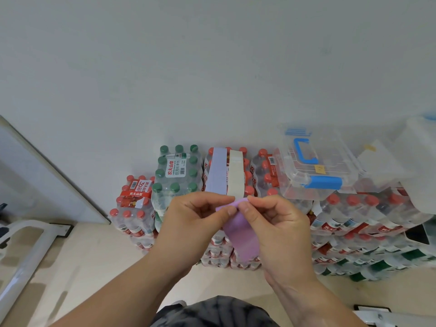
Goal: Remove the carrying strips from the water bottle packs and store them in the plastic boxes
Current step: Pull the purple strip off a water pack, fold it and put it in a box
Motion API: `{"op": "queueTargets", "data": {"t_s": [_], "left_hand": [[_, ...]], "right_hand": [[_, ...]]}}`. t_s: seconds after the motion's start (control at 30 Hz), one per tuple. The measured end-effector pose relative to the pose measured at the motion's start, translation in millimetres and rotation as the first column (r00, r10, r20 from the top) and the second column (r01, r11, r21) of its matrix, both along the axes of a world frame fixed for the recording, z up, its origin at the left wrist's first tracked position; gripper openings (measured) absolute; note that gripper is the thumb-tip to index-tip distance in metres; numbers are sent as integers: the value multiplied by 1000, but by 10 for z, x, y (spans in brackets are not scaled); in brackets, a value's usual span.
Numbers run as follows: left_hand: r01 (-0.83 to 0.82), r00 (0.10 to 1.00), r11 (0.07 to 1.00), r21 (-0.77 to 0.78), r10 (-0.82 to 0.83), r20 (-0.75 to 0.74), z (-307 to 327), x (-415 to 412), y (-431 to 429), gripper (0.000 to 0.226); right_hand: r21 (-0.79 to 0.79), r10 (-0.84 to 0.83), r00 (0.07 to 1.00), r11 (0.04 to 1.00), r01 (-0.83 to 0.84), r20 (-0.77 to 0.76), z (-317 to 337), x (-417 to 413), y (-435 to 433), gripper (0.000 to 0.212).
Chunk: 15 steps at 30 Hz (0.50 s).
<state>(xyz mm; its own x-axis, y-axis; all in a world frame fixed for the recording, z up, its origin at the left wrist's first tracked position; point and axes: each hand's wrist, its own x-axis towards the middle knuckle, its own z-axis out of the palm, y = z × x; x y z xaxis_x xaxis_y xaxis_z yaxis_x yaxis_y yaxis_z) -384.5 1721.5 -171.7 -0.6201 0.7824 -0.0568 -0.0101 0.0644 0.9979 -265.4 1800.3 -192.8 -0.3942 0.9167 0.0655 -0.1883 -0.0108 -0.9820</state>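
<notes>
Purple flexible carrying strip [240, 241]: is hanging free before the stacked packs [354, 223]
Left hand [195, 220]: is pinching its top edge, thumb against forefinger
Right hand [278, 223]: is pinching the same edge alongside, probably to fold it
Clear blue-handled plastic box [335, 147]: is sitting closed on packs, right

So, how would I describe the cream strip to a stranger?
Find the water bottle packs stacked against the wall. On the red-capped pack right of the green-capped pack, two strips lie side by side. The cream strip is the right one, beside a pale blue strip.
</notes>
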Motion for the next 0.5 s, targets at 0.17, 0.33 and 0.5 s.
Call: {"op": "queueTargets", "data": {"t_s": [0.17,0.33,0.5], "left_hand": [[-38,998,999,-15,37,-47,-26,-18,25,19],[18,997,999,-33,-20,-77,-26,-9,67,20],[3,999,999,-36,-2,42,-63,28,125,16]], "right_hand": [[-43,50,998,998,-48,30,-18,23,26,15],[-59,76,994,996,-72,77,-28,65,94,6],[-79,68,994,995,-61,80,-32,126,165,9]]}}
